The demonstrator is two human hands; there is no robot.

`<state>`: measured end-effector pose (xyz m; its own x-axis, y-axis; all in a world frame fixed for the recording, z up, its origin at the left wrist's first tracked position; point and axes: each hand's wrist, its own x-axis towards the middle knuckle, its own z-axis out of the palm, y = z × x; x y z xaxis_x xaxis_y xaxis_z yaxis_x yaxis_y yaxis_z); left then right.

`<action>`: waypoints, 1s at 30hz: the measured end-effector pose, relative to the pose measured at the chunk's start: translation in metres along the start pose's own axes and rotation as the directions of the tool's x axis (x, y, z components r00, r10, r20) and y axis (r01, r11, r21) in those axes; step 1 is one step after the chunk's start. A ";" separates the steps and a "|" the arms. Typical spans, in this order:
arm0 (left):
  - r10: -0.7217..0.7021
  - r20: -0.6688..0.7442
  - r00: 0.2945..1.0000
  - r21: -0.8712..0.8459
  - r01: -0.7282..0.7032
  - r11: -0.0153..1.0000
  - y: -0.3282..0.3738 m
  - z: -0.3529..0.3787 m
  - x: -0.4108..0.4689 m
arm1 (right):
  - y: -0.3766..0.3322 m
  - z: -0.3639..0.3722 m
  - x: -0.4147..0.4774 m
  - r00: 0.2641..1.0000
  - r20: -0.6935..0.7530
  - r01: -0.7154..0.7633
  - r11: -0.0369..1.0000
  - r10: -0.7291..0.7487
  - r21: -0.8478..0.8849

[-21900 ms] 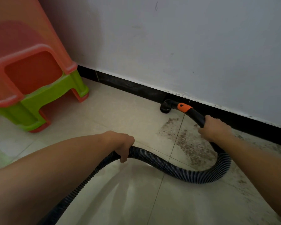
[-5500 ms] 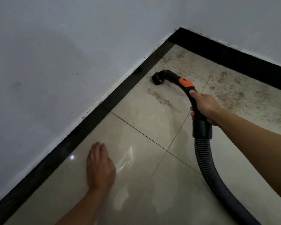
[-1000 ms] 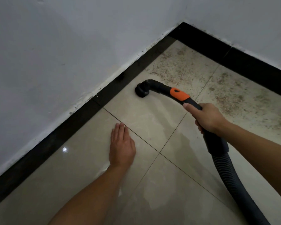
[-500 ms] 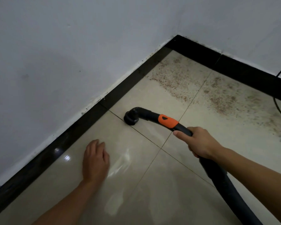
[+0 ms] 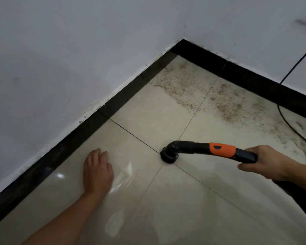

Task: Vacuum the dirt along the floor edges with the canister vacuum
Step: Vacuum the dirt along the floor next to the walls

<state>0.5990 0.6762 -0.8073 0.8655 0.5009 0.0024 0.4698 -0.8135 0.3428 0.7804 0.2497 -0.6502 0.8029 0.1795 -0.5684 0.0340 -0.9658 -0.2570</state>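
Note:
The black vacuum handle tube with its orange band lies nearly level over the beige tiles. Its round nozzle points down onto the crossing of the tile joints. My right hand grips the rear of the tube; the hose behind it is mostly hidden by my forearm. My left hand rests flat on the tile, fingers straight, left of the nozzle. Brown dirt is scattered over the tiles toward the corner, apart from the nozzle.
Two white walls meet at a corner with a black skirting board along both floor edges. A thin black cable runs down the right wall and across the dirty floor at the right.
The nozzle has been drawn back from the left skirting toward me, now at the tile-joint crossing. My left hand stays flat on the tile. The view has tilted up slightly.

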 end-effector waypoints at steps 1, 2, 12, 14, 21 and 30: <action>0.005 -0.006 1.000 -0.008 -0.005 1.000 0.005 0.001 0.003 | 0.009 0.001 -0.003 1.000 0.006 -0.023 1.000 0.023 0.000; 0.013 -0.012 1.000 -0.023 -0.013 1.000 0.012 0.003 0.008 | 0.015 0.003 -0.005 0.999 -0.010 -0.044 0.999 0.044 0.008; 0.142 0.055 0.988 -0.017 -0.141 0.990 0.124 0.041 0.087 | 0.070 -0.008 0.003 0.926 -0.205 -0.246 0.919 0.316 0.309; 0.134 0.057 0.989 0.011 -0.135 0.991 0.137 0.049 0.108 | 0.074 -0.011 0.011 0.920 -0.181 -0.248 0.875 0.347 0.417; 0.006 0.000 1.000 0.055 -0.006 0.998 0.152 0.073 0.178 | 0.031 -0.021 0.092 0.951 -0.208 -0.101 0.865 0.229 0.492; -0.032 -0.101 0.994 0.090 0.041 0.995 0.155 0.088 0.181 | -0.046 -0.076 0.215 0.962 -0.265 0.030 0.947 0.059 0.320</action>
<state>0.8440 0.6152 -0.8366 0.8284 0.5535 0.0863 0.5184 -0.8158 0.2564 0.9969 0.3189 -0.7015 0.9325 0.0664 -0.3550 -0.1341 -0.8491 -0.5109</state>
